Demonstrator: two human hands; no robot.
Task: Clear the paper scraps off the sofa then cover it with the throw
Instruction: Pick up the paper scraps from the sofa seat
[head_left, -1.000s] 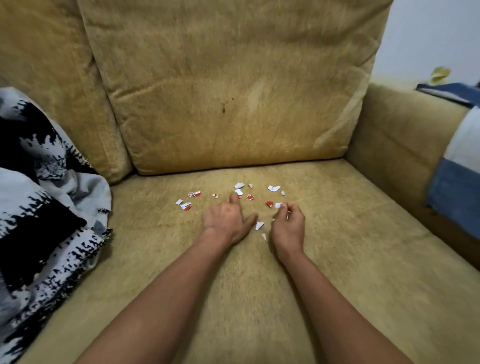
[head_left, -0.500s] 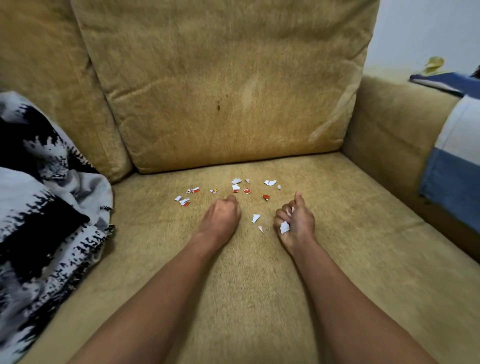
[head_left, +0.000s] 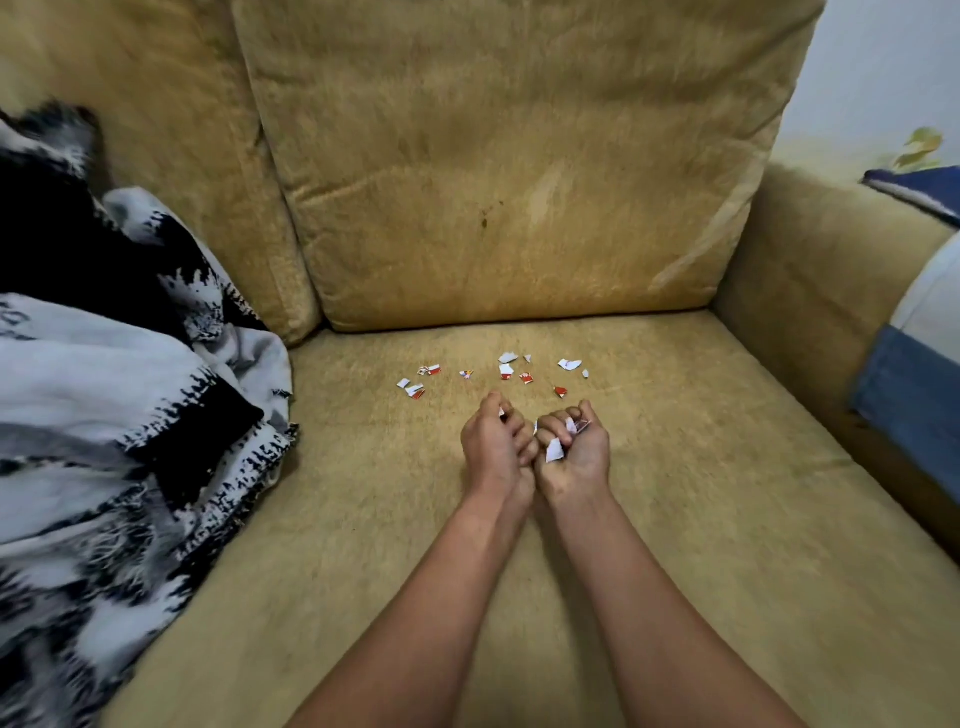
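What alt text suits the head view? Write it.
The right hand holds paper scraps, the left hand pinches one, both over a tan sofa seat. More scraps lie just beyond; a black-and-white throw is bunched at left.

Mustard-tan sofa (head_left: 675, 519), dark brown stain on its back cushion (head_left: 519, 182), throw (head_left: 104, 415) in black, white and grey with jagged, brush-like blotches, paper scraps (head_left: 506, 371) white with red print, cloth (head_left: 904, 395) in blue and white bands
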